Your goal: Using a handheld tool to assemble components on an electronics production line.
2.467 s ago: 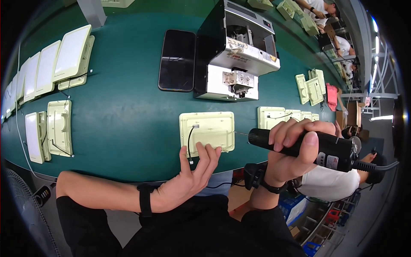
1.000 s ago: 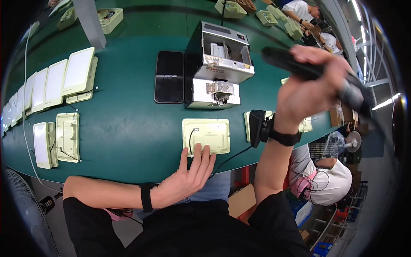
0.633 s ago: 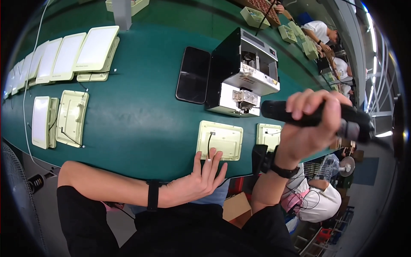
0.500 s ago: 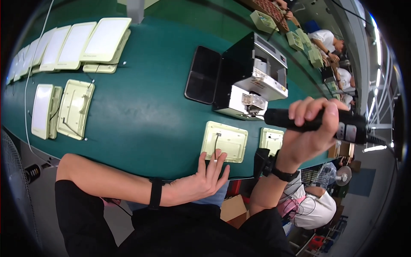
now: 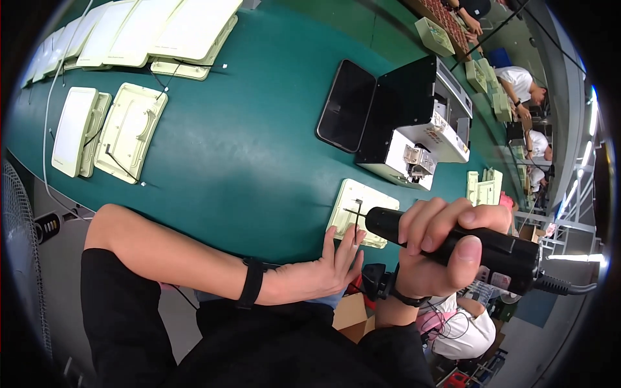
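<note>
My right hand (image 5: 440, 239) is wrapped round a black corded electric screwdriver (image 5: 501, 258) held nearly level. Its thin bit points left, over a pale green plastic housing (image 5: 345, 199) at the table's front edge; whether the tip touches is unclear. A short black wire (image 5: 357, 218) rises from a small connector in that housing. My left hand (image 5: 317, 275) lies at the near edge of the housing, fingers stretched and apart, with the wire's end running down among them. The screwdriver and right hand hide the housing's right side.
Behind the housing stand a black-and-silver machine (image 5: 404, 110) and a dark flat tray (image 5: 347, 107). White-faced panels (image 5: 129, 32) overlap at the far left, above an open housing (image 5: 131, 132) and another panel (image 5: 72, 132). More housings (image 5: 484, 189) lie right; co-workers sit beyond.
My right hand has brought the screwdriver left and down, so its bit is now over the housing. My left hand stays at the housing's near edge. The whole view has shifted.
</note>
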A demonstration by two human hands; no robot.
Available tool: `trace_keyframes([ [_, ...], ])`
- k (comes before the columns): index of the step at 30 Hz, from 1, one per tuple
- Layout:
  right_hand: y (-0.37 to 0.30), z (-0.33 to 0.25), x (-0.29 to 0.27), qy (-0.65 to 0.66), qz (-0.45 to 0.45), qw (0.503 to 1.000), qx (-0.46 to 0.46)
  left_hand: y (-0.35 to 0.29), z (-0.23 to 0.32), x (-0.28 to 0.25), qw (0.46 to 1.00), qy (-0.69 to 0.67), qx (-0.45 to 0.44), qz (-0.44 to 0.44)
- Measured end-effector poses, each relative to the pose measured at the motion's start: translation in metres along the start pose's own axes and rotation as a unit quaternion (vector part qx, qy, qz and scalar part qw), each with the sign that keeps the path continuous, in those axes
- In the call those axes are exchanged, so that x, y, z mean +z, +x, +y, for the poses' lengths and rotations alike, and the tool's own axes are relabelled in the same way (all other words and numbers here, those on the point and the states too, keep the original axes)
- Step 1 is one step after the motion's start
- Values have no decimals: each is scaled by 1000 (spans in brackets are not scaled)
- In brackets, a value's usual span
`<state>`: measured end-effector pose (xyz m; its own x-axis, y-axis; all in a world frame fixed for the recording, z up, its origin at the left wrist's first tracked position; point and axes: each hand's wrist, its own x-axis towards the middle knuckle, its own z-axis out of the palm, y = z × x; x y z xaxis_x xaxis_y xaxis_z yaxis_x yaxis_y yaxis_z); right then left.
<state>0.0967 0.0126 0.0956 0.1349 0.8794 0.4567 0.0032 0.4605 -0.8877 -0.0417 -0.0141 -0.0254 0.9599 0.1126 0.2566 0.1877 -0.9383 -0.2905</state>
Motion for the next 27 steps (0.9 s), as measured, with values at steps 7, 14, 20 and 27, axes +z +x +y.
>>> trace_keyframes([
  [7,-1,3,4,-4,31,999,22,1,1,4,1000,14,1,1],
  [14,-5,25,-1,1,17,1000,-23,5,-2,9,1000,28,7,1],
  [20,-3,24,-2,-10,26,999,-17,12,-2,5,999,47,9,-17],
  [27,3,-9,-19,50,48,992,-101,11,-7,-9,999,39,7,-11],
])
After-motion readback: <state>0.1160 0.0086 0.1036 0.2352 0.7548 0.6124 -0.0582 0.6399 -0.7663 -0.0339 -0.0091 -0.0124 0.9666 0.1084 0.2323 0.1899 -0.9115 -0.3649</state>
